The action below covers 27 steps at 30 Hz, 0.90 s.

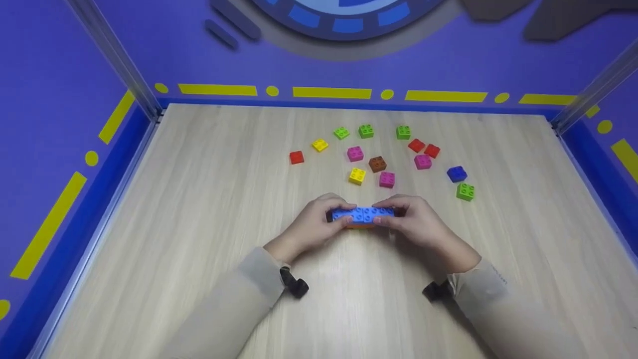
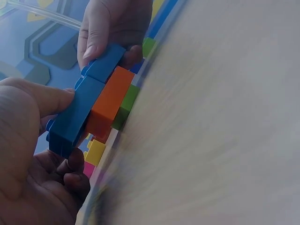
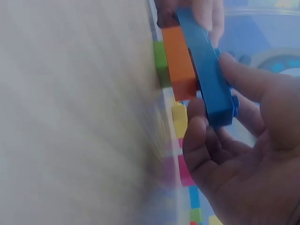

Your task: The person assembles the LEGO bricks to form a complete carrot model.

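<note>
Two blue bricks lie end to end at the table's near middle, studs up. My left hand (image 1: 321, 217) pinches the left blue brick (image 1: 355, 215), thumb on the near side and fingers at the far side. At the other end, my right hand (image 1: 416, 219) grips the right blue brick (image 1: 370, 214) likewise. Beneath the pair sits an orange brick (image 2: 111, 98), with a green brick (image 2: 125, 108) under it. A narrow dark gap shows between the blue and orange bricks (image 3: 179, 61) in the right wrist view.
Loose bricks are scattered beyond my hands: yellow (image 1: 357, 176), pink (image 1: 387, 180), brown (image 1: 377, 164), red (image 1: 296, 157), dark blue (image 1: 456, 174) and green (image 1: 465, 192) among them. A purple-blue wall (image 1: 224, 67) bounds the table's far edge, with side panels left and right.
</note>
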Motion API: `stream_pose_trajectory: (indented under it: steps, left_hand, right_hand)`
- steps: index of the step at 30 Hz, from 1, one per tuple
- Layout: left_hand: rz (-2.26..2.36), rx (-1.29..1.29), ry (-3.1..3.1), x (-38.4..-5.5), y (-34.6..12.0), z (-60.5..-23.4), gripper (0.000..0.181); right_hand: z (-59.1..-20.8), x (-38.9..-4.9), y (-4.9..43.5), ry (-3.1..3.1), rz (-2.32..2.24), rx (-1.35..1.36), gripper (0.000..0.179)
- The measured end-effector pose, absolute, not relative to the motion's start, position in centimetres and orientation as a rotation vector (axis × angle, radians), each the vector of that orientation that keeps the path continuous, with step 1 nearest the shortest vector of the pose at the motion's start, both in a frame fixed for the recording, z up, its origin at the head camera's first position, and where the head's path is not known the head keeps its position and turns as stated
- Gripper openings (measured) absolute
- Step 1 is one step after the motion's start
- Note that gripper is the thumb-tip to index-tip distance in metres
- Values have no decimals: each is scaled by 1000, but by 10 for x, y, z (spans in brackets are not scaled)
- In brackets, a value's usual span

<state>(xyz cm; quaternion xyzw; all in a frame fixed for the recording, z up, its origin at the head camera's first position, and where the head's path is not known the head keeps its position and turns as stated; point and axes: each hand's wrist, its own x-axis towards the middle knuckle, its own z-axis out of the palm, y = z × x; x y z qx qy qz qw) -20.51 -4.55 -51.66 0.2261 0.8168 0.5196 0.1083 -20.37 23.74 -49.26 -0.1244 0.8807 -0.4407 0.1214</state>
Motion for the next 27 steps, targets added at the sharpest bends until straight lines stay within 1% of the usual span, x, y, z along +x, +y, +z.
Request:
stream_pose_trajectory:
  steps: [6, 12, 23, 27]
  left_hand:
    - [1529, 677, 2410, -207, -43, -517, 32]
    - [1536, 665, 2403, -206, -43, -520, 32]
    - [1528, 668, 2407, -205, -45, -517, 33]
    - [1497, 678, 2419, -206, -46, -514, 33]
  right_hand:
    - [-491, -204, 229, 2568, -1309, -318, 29]
    - [-493, -202, 226, 2556, -1300, -283, 29]
    - [-496, -204, 227, 2574, -1290, -359, 33]
    - [-493, -203, 228, 2575, -1272, -345, 33]
